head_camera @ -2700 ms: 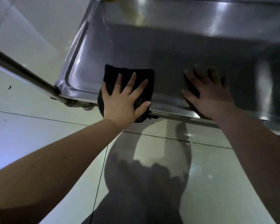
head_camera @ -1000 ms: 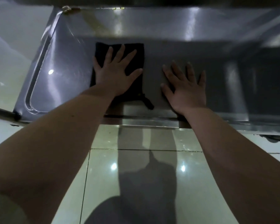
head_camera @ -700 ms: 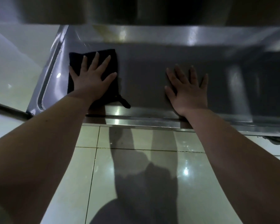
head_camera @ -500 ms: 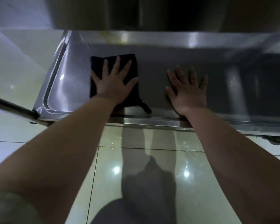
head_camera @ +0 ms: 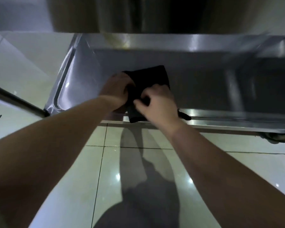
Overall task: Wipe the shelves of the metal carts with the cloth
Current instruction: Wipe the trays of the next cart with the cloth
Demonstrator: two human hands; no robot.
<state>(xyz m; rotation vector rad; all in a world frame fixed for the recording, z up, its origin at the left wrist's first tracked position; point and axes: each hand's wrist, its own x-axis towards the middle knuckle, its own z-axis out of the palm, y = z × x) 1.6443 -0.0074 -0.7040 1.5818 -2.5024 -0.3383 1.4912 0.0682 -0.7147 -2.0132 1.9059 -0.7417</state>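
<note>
A black cloth (head_camera: 150,78) lies on the low shelf of the metal cart (head_camera: 204,79), near its front edge, partly lifted and bunched between my hands. My left hand (head_camera: 118,89) grips the cloth's left side with curled fingers. My right hand (head_camera: 158,102) pinches its right and front part. A small loop of the cloth (head_camera: 184,115) sticks out over the shelf's front lip. The frame is blurred by motion.
An upper shelf of the cart (head_camera: 155,14) hangs over the back of the low shelf. The cart's handle bar (head_camera: 18,100) runs out to the left. A caster (head_camera: 276,137) shows at the right under the shelf. Glossy floor tiles (head_camera: 72,170) lie below.
My left hand stopped pressing flat on the cloth and now grips it. My right hand left the shelf, moved left and took hold of the cloth. The cloth shifted right and bunched up.
</note>
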